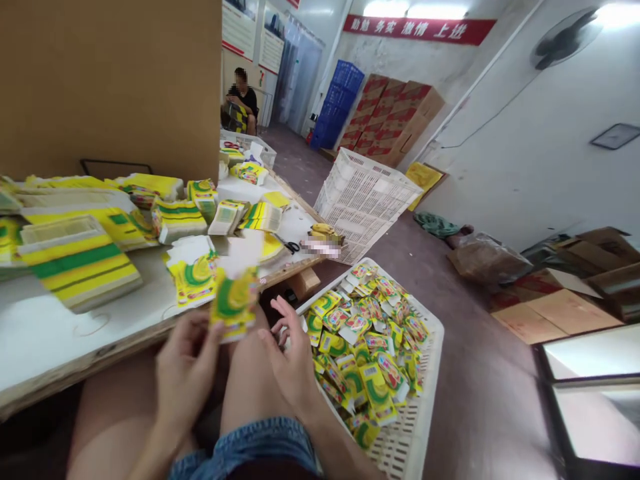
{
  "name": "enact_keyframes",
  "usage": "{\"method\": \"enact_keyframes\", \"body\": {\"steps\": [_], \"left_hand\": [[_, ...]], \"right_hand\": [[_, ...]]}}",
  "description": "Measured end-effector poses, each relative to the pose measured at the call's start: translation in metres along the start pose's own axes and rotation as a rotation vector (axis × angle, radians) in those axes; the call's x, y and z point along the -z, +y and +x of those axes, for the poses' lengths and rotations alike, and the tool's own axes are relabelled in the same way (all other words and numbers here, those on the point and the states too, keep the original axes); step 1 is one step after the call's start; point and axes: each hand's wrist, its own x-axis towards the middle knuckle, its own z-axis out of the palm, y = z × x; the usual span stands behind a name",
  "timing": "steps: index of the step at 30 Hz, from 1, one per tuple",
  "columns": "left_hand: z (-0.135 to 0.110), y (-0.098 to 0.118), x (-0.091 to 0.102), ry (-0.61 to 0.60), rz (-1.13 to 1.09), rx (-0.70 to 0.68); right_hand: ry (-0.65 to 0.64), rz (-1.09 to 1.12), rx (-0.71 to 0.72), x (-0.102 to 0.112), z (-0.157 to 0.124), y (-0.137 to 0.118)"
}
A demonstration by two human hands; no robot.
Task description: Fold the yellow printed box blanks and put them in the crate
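Observation:
My left hand (187,370) pinches a small yellow and green printed carton (234,300) with white flaps standing up at its top. It is held over my lap, just off the table edge. To its right, my right hand (290,350) has its fingers apart and nothing in it. Beside that hand stands a white plastic crate (433,373) heaped with several similar cartons (377,387). A few flat cartons (193,273) lie on the table (30,333) behind my left hand.
Stacks of flat yellow carton blanks (83,263) cover the table's left part. Black scissors (289,245) and bananas (325,231) lie near its right edge. White crates (365,200) stand beyond. Cardboard boxes (565,307) sit on the right. Another person (243,100) sits at the back.

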Motion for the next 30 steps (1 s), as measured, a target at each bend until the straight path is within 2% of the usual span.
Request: {"method": "enact_keyframes", "body": {"steps": [2, 4, 10, 12, 14, 17, 22, 25, 26, 28, 30], "left_hand": [[-0.023, 0.002, -0.012, -0.124, -0.085, 0.043], [-0.034, 0.001, -0.017, -0.214, -0.154, 0.089], [-0.03, -0.008, -0.004, -0.57, -0.61, 0.268], [-0.03, -0.01, -0.003, -0.611, -0.701, 0.311], [-0.031, -0.01, -0.006, -0.595, -0.739, 0.35], [-0.032, -0.01, -0.012, -0.522, -0.758, 0.399], [-0.036, -0.006, -0.017, -0.449, -0.819, 0.475], [-0.038, 0.001, -0.016, -0.458, -0.868, 0.595], [-0.038, 0.004, -0.016, -0.473, -0.867, 0.641], [-0.04, 0.007, -0.015, -0.505, -0.856, 0.723], [-0.042, 0.009, -0.015, -0.527, -0.859, 0.781]], "right_hand": [[-0.053, 0.201, -0.116, -0.007, -0.004, 0.002], [-0.135, 0.319, -0.2, -0.008, -0.008, 0.007], [-0.399, 0.55, -0.384, -0.004, -0.023, 0.017], [-0.418, 0.582, -0.415, -0.005, -0.027, 0.017], [-0.366, 0.556, -0.405, -0.006, -0.03, 0.017], [-0.235, 0.451, -0.354, -0.006, -0.032, 0.018], [-0.167, 0.1, -0.265, 0.002, -0.034, 0.021], [0.004, -0.156, -0.015, 0.011, -0.031, 0.019], [0.016, -0.212, 0.089, 0.014, -0.03, 0.016], [-0.076, -0.26, 0.241, 0.019, -0.027, 0.012], [-0.197, -0.253, 0.299, 0.022, -0.024, 0.007]]}}
